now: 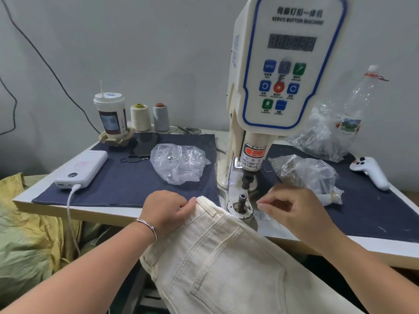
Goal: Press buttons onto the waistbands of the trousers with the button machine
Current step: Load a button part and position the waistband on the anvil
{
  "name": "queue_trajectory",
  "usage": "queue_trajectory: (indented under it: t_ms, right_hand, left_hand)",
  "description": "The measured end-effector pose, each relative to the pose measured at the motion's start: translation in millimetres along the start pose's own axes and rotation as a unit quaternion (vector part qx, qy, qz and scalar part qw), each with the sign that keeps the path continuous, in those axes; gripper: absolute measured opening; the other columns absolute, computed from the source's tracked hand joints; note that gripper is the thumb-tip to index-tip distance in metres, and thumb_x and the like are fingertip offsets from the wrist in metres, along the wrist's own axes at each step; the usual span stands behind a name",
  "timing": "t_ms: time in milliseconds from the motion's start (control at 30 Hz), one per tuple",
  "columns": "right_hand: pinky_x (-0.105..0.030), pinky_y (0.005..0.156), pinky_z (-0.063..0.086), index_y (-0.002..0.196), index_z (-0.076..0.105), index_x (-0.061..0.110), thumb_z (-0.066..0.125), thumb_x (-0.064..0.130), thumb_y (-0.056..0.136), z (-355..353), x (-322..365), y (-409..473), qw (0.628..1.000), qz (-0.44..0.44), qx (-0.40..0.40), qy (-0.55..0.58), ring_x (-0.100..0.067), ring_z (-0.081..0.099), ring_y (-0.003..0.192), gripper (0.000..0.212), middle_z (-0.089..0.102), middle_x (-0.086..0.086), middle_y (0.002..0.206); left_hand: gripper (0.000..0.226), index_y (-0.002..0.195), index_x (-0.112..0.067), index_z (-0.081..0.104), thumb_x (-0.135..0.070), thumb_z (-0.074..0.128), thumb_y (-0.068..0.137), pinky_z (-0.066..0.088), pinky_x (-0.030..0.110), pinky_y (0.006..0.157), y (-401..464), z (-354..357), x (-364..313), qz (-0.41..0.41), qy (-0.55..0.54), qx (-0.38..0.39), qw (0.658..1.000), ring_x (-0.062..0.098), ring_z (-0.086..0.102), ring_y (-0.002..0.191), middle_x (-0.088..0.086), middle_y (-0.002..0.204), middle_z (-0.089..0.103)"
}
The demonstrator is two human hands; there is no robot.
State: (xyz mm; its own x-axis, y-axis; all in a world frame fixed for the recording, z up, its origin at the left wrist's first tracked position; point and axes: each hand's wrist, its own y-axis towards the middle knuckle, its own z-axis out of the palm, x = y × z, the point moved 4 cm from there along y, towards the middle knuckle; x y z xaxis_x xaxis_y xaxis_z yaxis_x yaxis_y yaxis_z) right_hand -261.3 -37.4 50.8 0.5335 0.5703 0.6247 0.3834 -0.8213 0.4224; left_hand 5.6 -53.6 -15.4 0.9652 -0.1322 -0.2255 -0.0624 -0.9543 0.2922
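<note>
Cream trousers [217, 257] lie over the table's front edge, their waistband [205, 203] just left of the machine's lower die [241, 201]. My left hand [167, 209] grips the waistband with curled fingers. My right hand [292, 208] hovers right of the die with fingertips drawn together; whether it holds a small part cannot be made out. The white servo button machine [283, 64] stands above, its punch [248, 180] raised clear of the die.
Clear plastic bags of buttons [179, 162] [308, 173] lie either side of the machine on dark blue cloth [127, 175]. A power bank [82, 168], phone [145, 143], cup [111, 114], thread cones [140, 116], a plastic bottle [358, 103] and a white controller [369, 171] sit around.
</note>
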Motion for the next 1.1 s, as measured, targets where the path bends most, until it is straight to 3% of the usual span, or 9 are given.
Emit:
queue_trajectory:
  t_ms: [200,300,367,467,600,833,900,1000,1100]
  right_hand:
    - [-0.027,0.061,0.047,0.078,0.074,0.015,0.076,0.007,0.077,1,45,-41,0.984,-0.153,0.028,-0.082,-0.008,0.057,0.067,0.008,0.063,0.011,0.075]
    - [-0.029,0.071,0.052,0.082,0.073,0.014,0.073,0.012,0.079,24,79,-72,0.944,-0.284,0.110,-0.125,-0.017,0.061,0.073,0.004,0.066,0.003,0.082]
    - [-0.032,0.074,0.053,0.084,0.073,0.014,0.070,0.018,0.081,27,92,-88,0.919,-0.342,0.074,-0.180,-0.020,0.062,0.078,0.006,0.068,0.000,0.090]
    - [-0.035,0.088,0.049,0.102,0.070,0.008,0.072,0.035,0.080,-7,91,-82,0.949,-0.272,-0.057,-0.149,-0.023,0.061,0.099,0.035,0.064,-0.004,0.112]
    - [-0.037,0.095,0.042,0.130,0.055,0.013,0.073,0.055,0.066,-19,89,-71,0.968,-0.175,0.007,-0.182,-0.019,0.054,0.112,0.078,0.058,0.003,0.123]
    - [-0.034,0.060,0.049,0.093,0.078,0.011,0.068,0.018,0.084,-38,98,-94,0.953,-0.264,-0.061,-0.133,-0.024,0.056,0.070,0.015,0.059,-0.009,0.085]
    - [-0.033,0.069,0.049,0.085,0.079,0.010,0.063,0.014,0.087,-40,104,-102,0.946,-0.288,-0.086,-0.122,-0.025,0.059,0.082,0.017,0.062,-0.012,0.095]
    - [-0.028,0.084,0.046,0.079,0.074,0.008,0.062,0.016,0.088,-42,109,-104,0.961,-0.271,-0.024,-0.040,-0.019,0.061,0.096,0.017,0.066,-0.002,0.098]
    - [-0.019,0.067,0.045,0.081,0.065,0.021,0.065,0.022,0.086,-48,103,-99,0.982,-0.144,0.063,0.103,-0.006,0.058,0.072,0.005,0.063,0.011,0.076]
  left_hand:
    - [0.063,0.052,-0.015,0.021,-0.067,0.049,0.076,0.015,0.027,0.047,-29,-31,-48,0.028,-0.256,0.014,0.966,0.013,0.017,0.049,-0.004,0.049,0.016]
    - [0.067,0.052,-0.015,0.025,-0.066,0.060,0.079,0.014,0.024,0.045,-35,-45,-75,0.010,-0.294,0.060,0.954,0.011,0.016,0.051,-0.003,0.052,0.017]
    - [0.064,0.051,-0.020,0.028,-0.067,0.063,0.077,0.017,0.022,0.044,-38,-52,-87,-0.026,-0.339,0.098,0.935,0.011,0.019,0.049,-0.004,0.052,0.020]
    - [0.066,0.065,-0.009,0.058,-0.075,0.061,0.071,0.035,0.028,0.061,-46,-57,-104,-0.087,-0.453,0.158,0.873,0.014,0.040,0.062,0.003,0.065,0.044]
    - [0.050,0.082,-0.006,0.072,-0.053,0.057,0.091,0.048,0.040,0.086,-55,-61,-122,-0.154,-0.530,0.156,0.819,0.024,0.062,0.084,0.009,0.084,0.067]
    - [0.050,0.119,0.001,0.064,-0.040,0.060,0.092,0.046,0.040,0.095,-77,-51,-150,-0.185,-0.648,0.293,0.678,0.029,0.059,0.098,0.020,0.107,0.062]
    - [0.039,0.102,-0.006,0.074,-0.041,0.060,0.093,0.052,0.030,0.084,-78,-51,-151,-0.166,-0.618,0.286,0.714,0.021,0.066,0.089,0.011,0.095,0.071]
    - [0.044,0.064,-0.018,0.069,-0.052,0.057,0.091,0.043,0.022,0.061,-76,-58,-145,-0.121,-0.452,0.232,0.853,0.015,0.056,0.063,-0.002,0.068,0.064]
    - [0.049,0.073,-0.016,0.063,-0.058,0.049,0.092,0.041,0.030,0.067,-72,-68,-139,-0.067,-0.365,0.172,0.913,0.017,0.051,0.066,0.000,0.073,0.059]
